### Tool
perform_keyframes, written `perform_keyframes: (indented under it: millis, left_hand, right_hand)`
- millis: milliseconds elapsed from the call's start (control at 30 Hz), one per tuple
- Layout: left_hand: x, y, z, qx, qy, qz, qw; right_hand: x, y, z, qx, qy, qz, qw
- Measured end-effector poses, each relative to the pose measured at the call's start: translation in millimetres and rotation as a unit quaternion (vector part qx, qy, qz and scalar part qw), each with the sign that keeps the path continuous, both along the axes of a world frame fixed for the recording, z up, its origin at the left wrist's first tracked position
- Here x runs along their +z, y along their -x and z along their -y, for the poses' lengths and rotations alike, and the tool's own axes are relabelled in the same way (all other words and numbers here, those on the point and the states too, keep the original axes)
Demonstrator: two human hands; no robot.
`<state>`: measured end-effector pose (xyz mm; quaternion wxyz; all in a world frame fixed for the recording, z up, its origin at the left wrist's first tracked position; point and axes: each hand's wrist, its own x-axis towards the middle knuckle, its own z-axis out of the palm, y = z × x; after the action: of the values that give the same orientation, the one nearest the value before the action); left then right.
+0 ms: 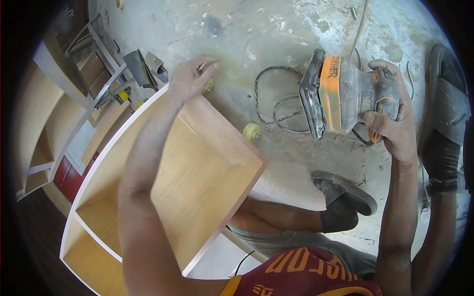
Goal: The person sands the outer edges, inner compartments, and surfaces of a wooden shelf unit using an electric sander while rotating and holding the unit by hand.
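My right hand [395, 116] is wrapped around the grip of a dusty orange and grey electric sander [340, 96]. The sander is held on its side above the floor, its flat black pad facing left. My left arm reaches across a wooden cabinet [197, 177] with open compartments and pale edges. At the cabinet's far corner is my left hand [191, 79], its fingers loosely bent and partly apart, with no held object that I can make out. Whether the palm touches the wood is hidden.
A black power cord [261, 96] loops over the dusty concrete floor [291, 29]. Small yellowish caster wheels [251, 131] show beside the cabinet. Sheets of sandpaper [140, 69] and wooden frames [86, 54] lie at upper left. A shoe [447, 89] stands at far right.
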<state>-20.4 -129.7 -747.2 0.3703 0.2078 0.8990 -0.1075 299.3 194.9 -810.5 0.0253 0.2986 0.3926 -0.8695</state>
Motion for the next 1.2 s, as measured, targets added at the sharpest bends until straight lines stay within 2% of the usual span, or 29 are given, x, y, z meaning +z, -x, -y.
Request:
perform_keyframes:
  millis: [33,67,133,167,233,267,333,433,467,533,667,733,800,867,933,967,1033,1067,1133,1167,1200]
  left_hand:
    - [4.9,7.0,-1.6,-0.122,-0.027,0.036,0.992]
    - [6.3,16.0,5.6,-0.122,-0.028,0.034,0.992]
    - [4.4,28.7,23.6,-0.329,0.066,0.142,0.931]
    - [-0.6,25.1,32.9,-0.330,0.068,0.143,0.931]
    - [-12.6,12.1,42.7,-0.343,0.152,0.192,0.907]
    - [-15.6,8.8,41.6,-0.347,0.150,0.189,0.906]
    - [-18.8,-3.4,36.5,-0.240,0.188,0.168,0.937]
    - [-21.9,-10.2,26.1,-0.244,0.247,0.171,0.922]
    - [-18.5,-13.6,33.3,-0.242,0.247,0.172,0.922]
    - [-14.6,-13.8,41.9,-0.305,0.139,0.183,0.924]
    - [-21.4,-22.1,43.0,-0.291,0.192,0.162,0.923]
    - [-18.4,-28.5,47.7,-0.256,0.166,0.091,0.948]
    - [-19.0,-30.6,56.9,-0.247,0.132,0.076,0.957]
    - [-20.7,-29.4,50.6,-0.244,0.092,0.059,0.963]
    - [-15.2,-32.2,45.7,-0.181,0.106,0.035,0.977]
    - [-18.7,-19.2,39.7,-0.183,0.104,0.036,0.977]
    - [-20.6,19.8,28.8,0.046,-0.011,-0.040,0.998]
    - [-15.5,28.0,22.3,0.048,-0.010,-0.042,0.998]
    - [-3.5,44.9,13.0,-0.100,0.086,0.019,0.991]
    - [-0.1,53.6,13.9,-0.171,0.157,0.061,0.971]
    - [-3.2,54.9,13.4,-0.174,0.156,0.059,0.971]
  right_hand:
    - [-0.6,-0.3,0.5,0.004,-0.002,0.003,1.000]
    - [-1.6,0.2,0.4,0.008,-0.004,0.006,1.000]
    - [-2.6,0.7,1.0,0.008,-0.002,0.012,1.000]
    - [-1.7,0.4,2.7,0.009,0.001,0.017,1.000]
    - [1.8,2.7,6.5,0.018,-0.013,0.038,0.999]
    - [2.9,5.3,6.4,0.022,-0.033,0.054,0.998]
    - [2.3,5.1,4.7,0.020,-0.039,0.057,0.997]
    - [1.3,3.9,-0.5,0.028,-0.038,0.064,0.997]
    - [1.7,4.6,-2.0,0.033,-0.034,0.063,0.997]
    - [0.4,6.0,-5.3,0.036,-0.043,0.061,0.997]
    - [3.0,7.6,-6.7,0.029,-0.056,0.067,0.996]
    - [4.0,9.1,-4.2,0.020,-0.064,0.066,0.996]
    - [2.9,8.0,-3.6,0.011,-0.074,0.065,0.995]
    - [-1.9,4.4,-7.1,-0.012,-0.033,-0.003,0.999]
    - [0.2,4.2,-8.4,-0.007,-0.035,0.000,0.999]
    - [0.2,4.5,-9.3,-0.001,-0.040,0.002,0.999]
    - [-4.8,2.5,-8.8,-0.001,-0.050,-0.005,0.999]
    - [-6.0,2.2,-8.2,-0.002,-0.059,-0.014,0.998]
    - [-3.0,3.5,-6.5,-0.010,-0.050,-0.018,0.999]
    - [-1.7,3.9,-6.1,-0.020,-0.044,-0.018,0.999]
    - [0.4,5.7,-6.7,-0.023,-0.045,-0.019,0.999]
